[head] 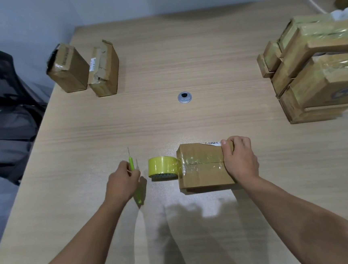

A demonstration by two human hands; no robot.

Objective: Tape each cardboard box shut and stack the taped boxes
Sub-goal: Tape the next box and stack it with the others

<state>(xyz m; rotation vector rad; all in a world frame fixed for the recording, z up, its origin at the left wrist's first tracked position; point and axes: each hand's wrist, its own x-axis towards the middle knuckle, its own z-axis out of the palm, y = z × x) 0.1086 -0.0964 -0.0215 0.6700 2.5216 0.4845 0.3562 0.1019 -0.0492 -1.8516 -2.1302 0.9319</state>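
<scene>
Holding 1 box (201,167) on the table (161,48), R hand (239,159) curls its fingers over the right end. 1 yellow tape roll (161,167) touches the box's left side. L hand (122,183) has fingers wrapped round 1 green cutter (132,166). 2 more boxes (68,69) stand far left. Taped pile (311,73) far right, can't count it.
</scene>
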